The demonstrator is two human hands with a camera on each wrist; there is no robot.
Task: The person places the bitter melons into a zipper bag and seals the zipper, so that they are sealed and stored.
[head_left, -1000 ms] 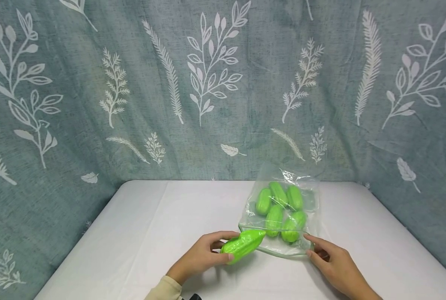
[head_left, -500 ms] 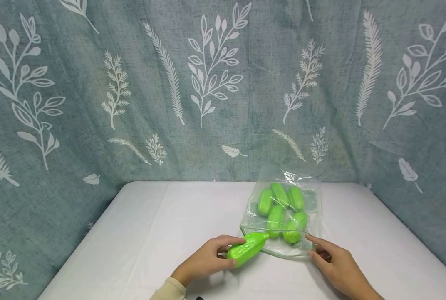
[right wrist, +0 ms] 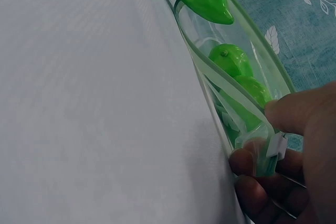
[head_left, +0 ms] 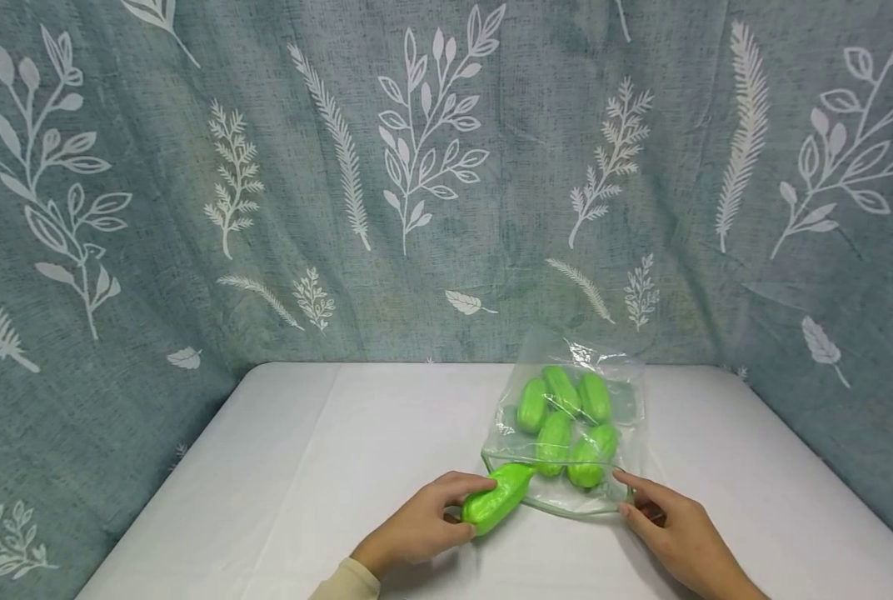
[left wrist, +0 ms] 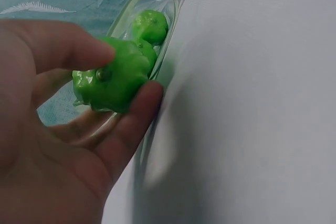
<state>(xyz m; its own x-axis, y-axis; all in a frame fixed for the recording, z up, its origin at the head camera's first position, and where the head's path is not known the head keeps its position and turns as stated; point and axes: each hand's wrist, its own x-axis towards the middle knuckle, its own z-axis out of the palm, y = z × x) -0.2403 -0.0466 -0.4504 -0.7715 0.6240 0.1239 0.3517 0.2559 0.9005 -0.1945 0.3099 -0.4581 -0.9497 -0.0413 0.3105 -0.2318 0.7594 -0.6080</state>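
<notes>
My left hand point(head_left: 422, 518) grips a glossy, bumpy green bitter melon point(head_left: 499, 500) with a tapered tip, thumb on one side and fingers on the other. The tip lies at the left part of the mouth of a clear zip bag point(head_left: 630, 408), overlapping it in the head view. Several similar bitter melons point(head_left: 532, 405) lie inside the bag. At the mouth's right corner, my right hand point(head_left: 675, 529) pinches the bag's edge. The right wrist view shows the green-rimmed mouth spread apart and a white slider point(right wrist: 277, 146) between thumb and fingers.
Under everything is a table with a white cloth point(head_left: 326, 467). A blue-green curtain point(head_left: 491, 283) with white leaf prints stands behind and at both sides, and the bag's far end reaches the table's back edge.
My left hand has moved right with the bitter melon, bringing its tip against the bag's mouth, and the melon has turned slightly. The right hand keeps its pinch on the corner.
</notes>
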